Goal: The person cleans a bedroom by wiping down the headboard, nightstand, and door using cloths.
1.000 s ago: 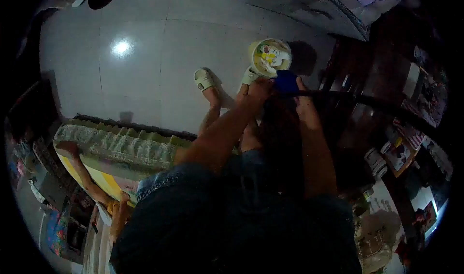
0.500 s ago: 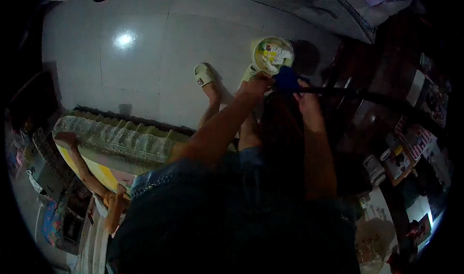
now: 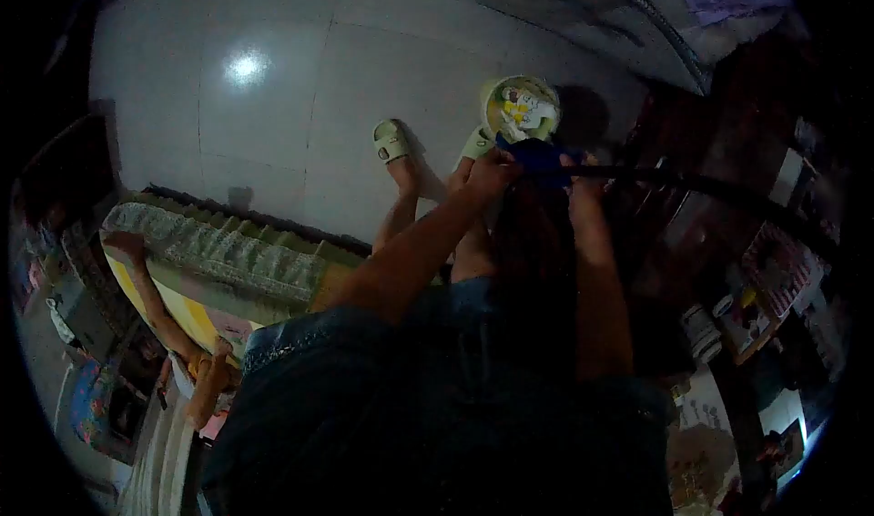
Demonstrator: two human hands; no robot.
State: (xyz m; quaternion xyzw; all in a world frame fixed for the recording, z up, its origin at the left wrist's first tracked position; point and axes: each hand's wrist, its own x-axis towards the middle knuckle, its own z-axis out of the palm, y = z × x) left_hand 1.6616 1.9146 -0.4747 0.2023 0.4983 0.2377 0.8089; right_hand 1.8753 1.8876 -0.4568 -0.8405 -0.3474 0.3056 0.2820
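A dark blue cloth point(image 3: 542, 159) is stretched between my two hands, just in front of a dark brown wooden surface. My left hand point(image 3: 494, 170) pinches its left side with closed fingers. At its right side, my right hand point(image 3: 583, 177) grips the cloth, thumb upward. Beyond the cloth, a round pale bin point(image 3: 496, 92) stands on the floor, with white and yellow crumpled wrappers point(image 3: 530, 111) inside. Dim light hides the cloth's exact shape and most fingertips.
My feet wear pale green slippers point(image 3: 390, 140) on the tiled floor point(image 3: 264, 124). Another person's bare leg point(image 3: 155, 288) rests on a bed point(image 3: 218, 252) at left. Dark wooden furniture point(image 3: 674, 143) stands at right, with a striped box point(image 3: 778, 261) and jars farther along.
The blue cloth has spread wider and flatter between my hands. My right hand has come slightly lower, and the whole view has shifted a little.
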